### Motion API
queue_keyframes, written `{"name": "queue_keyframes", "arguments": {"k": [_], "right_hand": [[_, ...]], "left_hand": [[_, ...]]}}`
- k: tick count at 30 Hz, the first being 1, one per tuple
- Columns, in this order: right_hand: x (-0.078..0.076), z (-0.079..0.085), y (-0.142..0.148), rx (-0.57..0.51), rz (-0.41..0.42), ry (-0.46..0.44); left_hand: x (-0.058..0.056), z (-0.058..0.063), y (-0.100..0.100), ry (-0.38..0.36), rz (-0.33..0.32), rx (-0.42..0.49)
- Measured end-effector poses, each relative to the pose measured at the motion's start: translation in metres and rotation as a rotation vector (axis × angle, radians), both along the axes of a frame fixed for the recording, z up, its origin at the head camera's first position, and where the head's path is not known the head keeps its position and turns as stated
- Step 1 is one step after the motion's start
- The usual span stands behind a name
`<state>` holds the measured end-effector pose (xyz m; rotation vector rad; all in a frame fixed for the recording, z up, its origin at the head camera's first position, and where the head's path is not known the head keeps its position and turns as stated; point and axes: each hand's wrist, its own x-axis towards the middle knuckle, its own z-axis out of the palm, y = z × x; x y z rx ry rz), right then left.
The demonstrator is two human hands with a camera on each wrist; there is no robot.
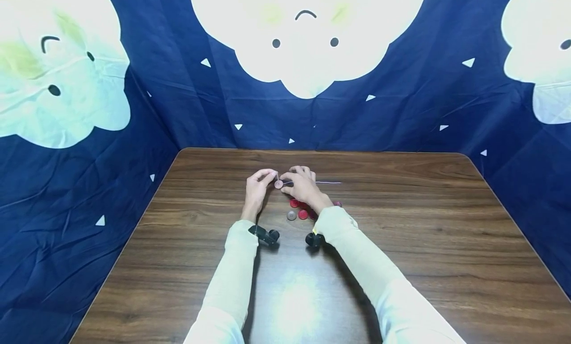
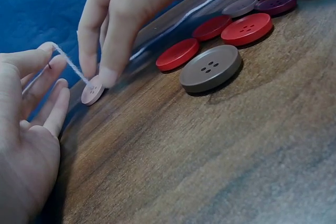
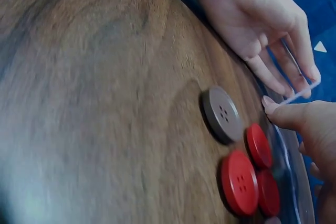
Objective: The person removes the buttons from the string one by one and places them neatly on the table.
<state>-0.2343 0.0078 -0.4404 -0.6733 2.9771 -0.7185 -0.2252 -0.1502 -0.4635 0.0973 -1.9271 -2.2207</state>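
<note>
A pale pink button point(image 2: 92, 92) stands tilted at the table's far side, and the thumb and fingers of my right hand point(image 1: 305, 185) pinch its edge. White yarn point(image 2: 205, 4) runs up from the button to my left hand point(image 1: 256, 190), which pinches it between thumb and forefinger. The yarn's other length trails over the table to the right, past the right hand. Something thin shows between the left fingers in the left wrist view; its kind is unclear. The right wrist view hides the pink button behind the right thumb.
Nearer to me lie a large grey-brown button point(image 2: 210, 69), a red button point(image 2: 247, 29) and several more red, purple and greyish buttons, partly under the right wrist in the head view. The wooden table point(image 1: 178, 264) meets a blue cloth backdrop point(image 1: 187, 111) at its far edge.
</note>
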Motion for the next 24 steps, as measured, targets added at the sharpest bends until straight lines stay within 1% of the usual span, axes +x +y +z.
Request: {"name": "queue_keyframes", "arguments": {"k": [5,16,20,24], "right_hand": [[0.0,-0.003,-0.007,0.031,-0.008,0.013],[0.001,-0.001,-0.012,0.034,-0.009,-0.002],[0.001,-0.001,-0.013,0.055,0.0,0.021],[0.0,-0.002,-0.013,0.107,0.017,0.073]], "left_hand": [[-0.001,0.0,0.0,-0.019,0.003,-0.011],[-0.001,-0.001,-0.001,-0.043,0.005,-0.023],[-0.002,-0.001,-0.001,-0.044,0.0,-0.007],[-0.002,-0.001,-0.002,-0.043,-0.002,0.018]]}}
